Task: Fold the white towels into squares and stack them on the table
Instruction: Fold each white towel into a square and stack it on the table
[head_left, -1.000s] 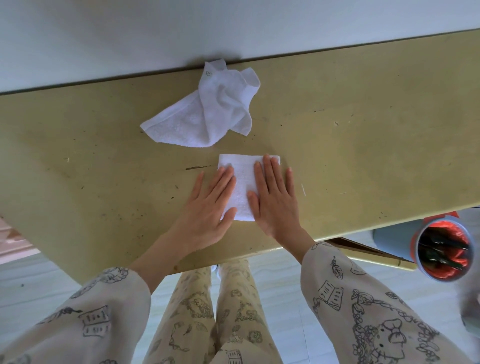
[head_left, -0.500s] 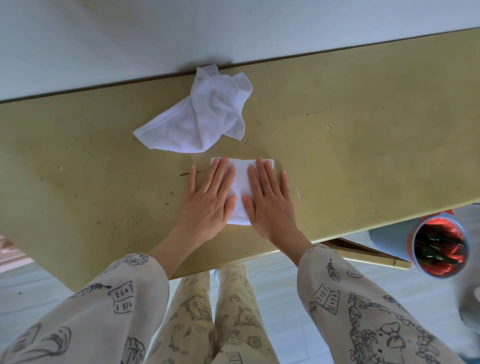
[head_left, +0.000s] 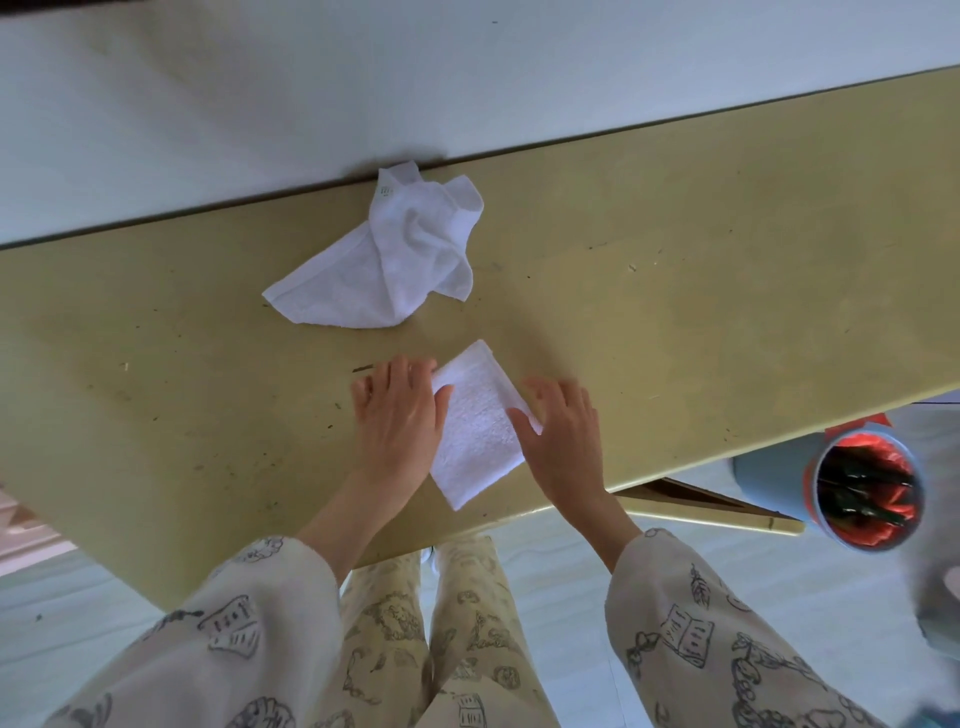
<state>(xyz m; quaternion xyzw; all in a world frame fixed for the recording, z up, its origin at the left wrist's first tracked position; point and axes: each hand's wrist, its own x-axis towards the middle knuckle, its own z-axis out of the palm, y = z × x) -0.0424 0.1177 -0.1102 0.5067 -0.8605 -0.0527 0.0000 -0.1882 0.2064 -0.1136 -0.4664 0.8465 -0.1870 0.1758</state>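
Head view, centre of the frame: the left hand (head_left: 397, 415) lies flat with fingers relaxed against the left edge of the folded towel (head_left: 478, 423), its thumb touching the cloth. The right hand (head_left: 563, 434) is likewise relaxed and flat, its thumb and inner fingers resting on the towel's right edge. Neither hand grips anything. Between them the folded towel sits as a small, roughly square pad turned at an angle, close to the near edge of the table (head_left: 727, 312). Above it, towards the upper middle of the frame, a crumpled towel (head_left: 387, 260) lies loose by the table's far edge, apart from the folded one. At the lower right, off the table, stands a bin (head_left: 862, 491) with a red liner. By my reading the first towel's fold is finished and is being squared up; the next move calls for reaching up to the crumpled towel, spreading it flat, folding it and stacking it on the first
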